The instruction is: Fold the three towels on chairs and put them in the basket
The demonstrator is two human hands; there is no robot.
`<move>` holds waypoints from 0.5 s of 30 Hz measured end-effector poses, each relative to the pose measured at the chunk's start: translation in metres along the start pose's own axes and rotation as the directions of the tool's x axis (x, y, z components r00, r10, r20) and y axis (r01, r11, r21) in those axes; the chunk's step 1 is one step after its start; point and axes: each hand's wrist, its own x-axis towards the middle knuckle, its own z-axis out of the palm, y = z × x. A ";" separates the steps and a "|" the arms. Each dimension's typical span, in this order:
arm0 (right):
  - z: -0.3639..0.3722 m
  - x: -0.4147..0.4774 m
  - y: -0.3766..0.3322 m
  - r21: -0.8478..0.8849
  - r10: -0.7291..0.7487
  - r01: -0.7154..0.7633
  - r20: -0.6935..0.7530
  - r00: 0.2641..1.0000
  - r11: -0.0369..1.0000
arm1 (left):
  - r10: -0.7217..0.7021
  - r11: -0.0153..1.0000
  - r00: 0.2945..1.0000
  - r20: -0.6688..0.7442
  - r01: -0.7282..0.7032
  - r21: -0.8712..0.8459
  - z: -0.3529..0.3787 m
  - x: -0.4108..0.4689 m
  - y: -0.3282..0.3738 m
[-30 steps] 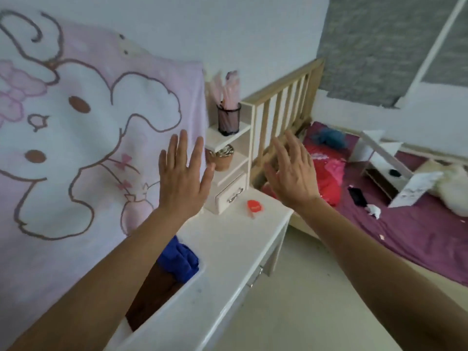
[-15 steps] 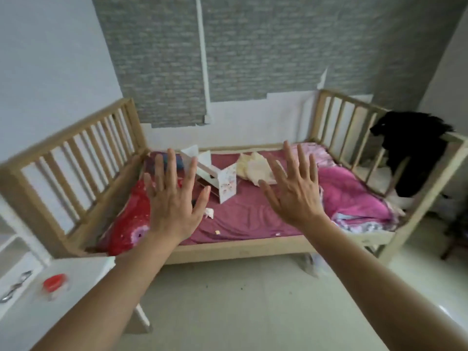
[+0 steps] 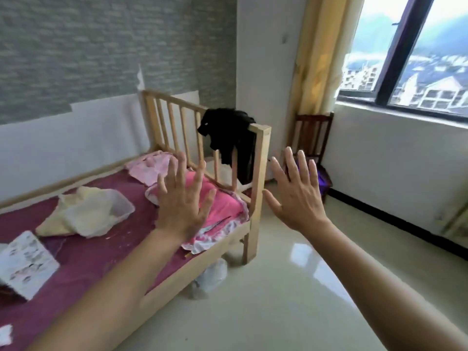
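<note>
Both the left hand (image 3: 183,201) and the right hand (image 3: 297,196) are raised, fingers spread and empty, while a purple towel (image 3: 321,179) (partly hidden) lies on the dark wooden chair (image 3: 314,133) at the far right beside the bed (image 3: 255,178).

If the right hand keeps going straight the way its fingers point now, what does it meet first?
Most likely the dark wooden chair in the corner by the yellow curtain. The open right hand points up and away toward it, with something purple on its seat. Nothing shows between them, though depth is hard to judge.
</note>
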 end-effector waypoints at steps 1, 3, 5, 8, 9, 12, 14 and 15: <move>0.004 0.008 0.025 -0.037 0.033 -0.033 0.007 0.999 0.999 | 0.034 0.999 0.999 0.014 -0.034 -0.021 0.017 0.026 0.013; 0.014 0.026 0.079 -0.096 0.120 -0.118 0.008 0.993 0.988 | 0.128 0.991 0.990 0.058 -0.125 -0.049 0.056 0.084 0.046; 0.022 0.035 0.127 -0.130 0.206 -0.204 -0.003 0.979 0.970 | 0.186 0.979 0.979 0.087 -0.177 -0.101 0.092 0.130 0.083; 0.042 0.041 0.206 -0.182 0.299 -0.298 -0.020 0.954 0.937 | 0.266 0.956 0.949 0.168 -0.238 -0.171 0.152 0.189 0.146; 0.050 0.043 0.227 -0.194 0.308 -0.307 -0.029 0.951 0.932 | 0.299 0.947 0.938 0.177 -0.268 -0.180 0.171 0.204 0.161; 0.087 0.059 0.299 -0.220 0.343 -0.343 -0.039 0.938 0.913 | 0.371 0.923 0.902 0.224 -0.331 -0.195 0.233 0.257 0.205; 0.119 0.078 0.354 -0.225 0.359 -0.355 -0.027 0.933 0.907 | 0.381 0.921 0.894 0.237 -0.344 -0.183 0.277 0.296 0.237; 0.127 0.082 0.363 -0.235 0.372 -0.365 -0.016 0.928 0.901 | 0.364 0.929 0.899 0.244 -0.329 -0.170 0.286 0.302 0.239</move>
